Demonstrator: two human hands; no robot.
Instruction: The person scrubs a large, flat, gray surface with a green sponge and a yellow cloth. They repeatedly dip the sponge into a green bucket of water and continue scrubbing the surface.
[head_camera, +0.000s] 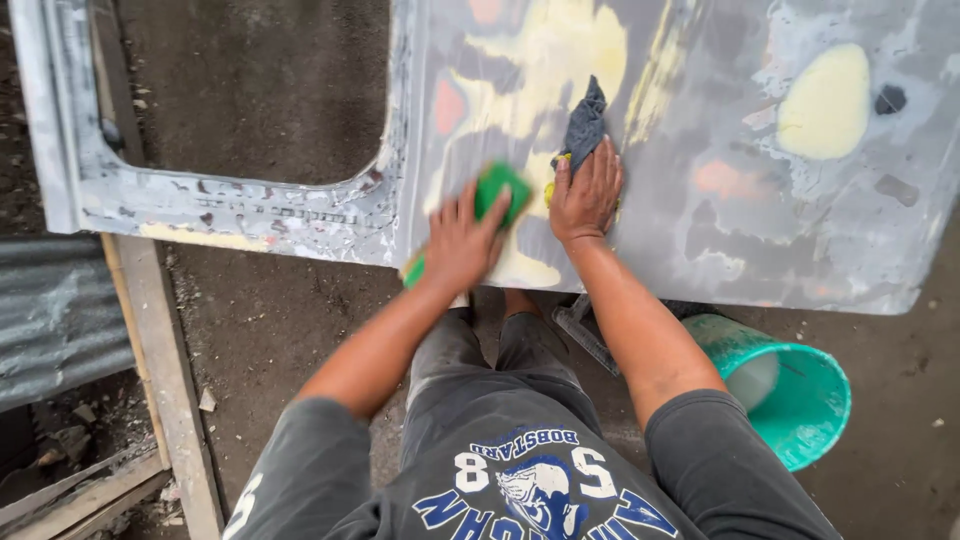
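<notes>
My left hand (458, 243) grips one green block (497, 196), fingers curled over its top and clamped on it; the block lies flat against the door panel (690, 180), and both hand and block are blurred. My right hand (585, 195) lies flat on the panel just beside the block, fingers together and stretched out, pinning one dark grey rag (585, 122) under the fingertips. The rag sticks up past my fingers against the panel. Something small and yellow shows at the edge of my right palm; I cannot tell what it is.

The panel is one grey car door, scuffed bare, with several pale yellow filler patches; the largest one sits around my hands and one rounded patch (826, 102) stands well apart to the right. A few pinkish spots show between them. The window opening (255, 90) is to the left of my hands.

Below my right forearm stands one teal bucket (805, 400), tilted, on the dirt ground. At the left lie one wooden plank (165, 370) and one sheet of corrugated metal (55, 315).
</notes>
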